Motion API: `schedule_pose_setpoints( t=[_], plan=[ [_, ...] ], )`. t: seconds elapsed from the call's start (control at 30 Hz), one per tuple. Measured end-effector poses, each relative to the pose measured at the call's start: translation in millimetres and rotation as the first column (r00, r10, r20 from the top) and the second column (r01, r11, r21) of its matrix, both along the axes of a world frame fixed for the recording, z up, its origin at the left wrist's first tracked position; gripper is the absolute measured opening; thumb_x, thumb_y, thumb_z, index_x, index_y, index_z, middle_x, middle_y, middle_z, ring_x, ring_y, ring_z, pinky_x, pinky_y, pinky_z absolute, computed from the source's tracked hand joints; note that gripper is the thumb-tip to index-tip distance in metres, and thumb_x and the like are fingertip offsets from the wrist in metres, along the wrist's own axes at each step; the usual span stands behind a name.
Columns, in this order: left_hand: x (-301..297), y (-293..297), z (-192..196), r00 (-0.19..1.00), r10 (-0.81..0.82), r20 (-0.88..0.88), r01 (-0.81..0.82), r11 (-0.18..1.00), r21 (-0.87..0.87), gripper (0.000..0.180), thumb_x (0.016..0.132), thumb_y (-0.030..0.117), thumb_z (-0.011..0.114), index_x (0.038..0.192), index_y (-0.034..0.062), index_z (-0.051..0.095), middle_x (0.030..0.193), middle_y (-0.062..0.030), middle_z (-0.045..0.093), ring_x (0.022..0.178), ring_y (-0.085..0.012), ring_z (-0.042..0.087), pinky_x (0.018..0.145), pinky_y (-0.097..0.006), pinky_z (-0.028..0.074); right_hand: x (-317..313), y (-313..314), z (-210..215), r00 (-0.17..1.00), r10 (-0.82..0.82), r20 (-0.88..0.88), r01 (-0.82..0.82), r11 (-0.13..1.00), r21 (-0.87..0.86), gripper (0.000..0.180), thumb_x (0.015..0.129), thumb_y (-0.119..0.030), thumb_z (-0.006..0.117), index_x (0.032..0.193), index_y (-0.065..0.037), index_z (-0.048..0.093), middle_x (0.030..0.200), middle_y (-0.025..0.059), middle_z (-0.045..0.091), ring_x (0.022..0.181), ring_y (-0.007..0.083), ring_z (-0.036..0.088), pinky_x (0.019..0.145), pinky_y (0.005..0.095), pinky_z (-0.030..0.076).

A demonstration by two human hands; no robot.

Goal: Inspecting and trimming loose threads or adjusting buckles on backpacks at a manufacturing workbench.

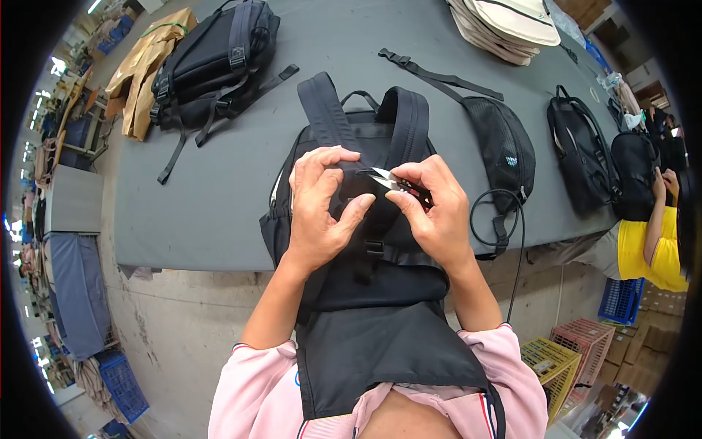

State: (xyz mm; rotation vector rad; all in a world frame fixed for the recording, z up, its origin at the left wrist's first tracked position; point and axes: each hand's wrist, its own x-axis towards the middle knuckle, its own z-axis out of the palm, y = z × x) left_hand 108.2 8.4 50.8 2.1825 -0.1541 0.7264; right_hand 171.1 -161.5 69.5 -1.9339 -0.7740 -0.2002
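The pack point(371, 132) is laid on the bench point(197, 219) directly before the body, its shoulder straps point(409, 121) turned upward, so that its strapped side is seemingly kept within reach of both hands. Snips point(415, 190) are grasped in the right hand point(439, 208), pinched between thumb and fingers, with the blades parted and aimed leftward at a bit of black webbing point(363, 173); by such a hold, fine control is likely given. The left hand point(322, 205) is placed opposite, presumably for steadying; whether the webbing is pinched by its grip cannot be told. Another backpack point(219, 66), a sling bag point(501, 139) and a cream stack point(512, 29) are set apart, apparently so that working room is left.
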Motion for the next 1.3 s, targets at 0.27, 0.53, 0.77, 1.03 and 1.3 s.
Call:
schedule_pose_setpoints(
  t=[0.27, 0.53, 0.77, 1.03, 1.3],
  plan=[
    [-1, -3, 1, 0.999, -0.003, -0.032, 0.002, 0.999, -0.037, 0.026, 0.073, 0.014, 0.070, 0.090, -0.0018, 0.059, 0.115, -0.0103, 0.057, 0.111, -0.0287, 0.047, 0.096, -0.038, 0.035, -5, 3, -1, 0.977, -0.078, 0.199, 0.092, 0.994, -0.064, 0.017, 0.074, -0.012, 0.071, 0.089, -0.009, 0.063, 0.074, 0.0025, 0.055, 0.054, 0.0192, 0.056, 0.049, 0.0292, 0.043],
    [-2, -5, 1, 0.999, -0.005, -0.042, 0.003, 0.999, -0.045, 0.029, 0.073, 0.018, 0.070, 0.092, -0.0019, 0.060, 0.115, -0.0107, 0.057, 0.112, -0.0287, 0.047, 0.097, -0.039, 0.035, -10, 3, -4, 0.982, -0.128, 0.142, 0.118, 0.990, 0.078, 0.017, 0.074, -0.011, 0.071, 0.088, -0.009, 0.063, 0.074, 0.0033, 0.055, 0.055, 0.0199, 0.055, 0.048, 0.0294, 0.042],
    [-6, -6, 0, 0.998, 0.008, -0.054, -0.016, 0.991, -0.131, 0.026, 0.070, 0.019, 0.072, 0.080, 0.0014, 0.055, 0.113, -0.0095, 0.057, 0.111, -0.0286, 0.046, 0.096, -0.041, 0.031, -12, 5, -8, 0.978, -0.138, 0.154, 0.131, 0.990, 0.056, 0.019, 0.072, -0.011, 0.072, 0.088, -0.009, 0.063, 0.074, 0.0038, 0.054, 0.054, 0.0199, 0.055, 0.049, 0.0305, 0.042],
    [-20, -1, -9, 0.983, 0.181, -0.043, -0.185, 0.935, -0.301, 0.018, 0.080, 0.014, 0.066, 0.079, -0.0017, 0.058, 0.125, -0.0124, 0.047, 0.116, -0.0285, 0.044, 0.100, -0.039, 0.033, -10, 5, -8, 0.999, -0.039, 0.012, 0.038, 0.997, 0.065, 0.021, 0.072, -0.007, 0.072, 0.090, -0.006, 0.061, 0.076, 0.0028, 0.052, 0.058, 0.0156, 0.053, 0.052, 0.0276, 0.042],
    [-42, -9, -32, 0.776, -0.620, 0.116, -0.265, -0.488, -0.832, 0.030, 0.094, 0.033, 0.050, 0.093, 0.0040, 0.056, 0.064, -0.0046, 0.053, 0.041, -0.0090, 0.036, 0.043, -0.023, 0.030, -10, 17, -6, 0.954, 0.231, -0.190, -0.219, 0.972, 0.081, 0.037, 0.076, -0.002, 0.066, 0.112, -0.005, 0.058, 0.076, 0.0005, 0.043, 0.063, 0.0077, 0.040, 0.057, 0.0208, 0.035]
  ],
)
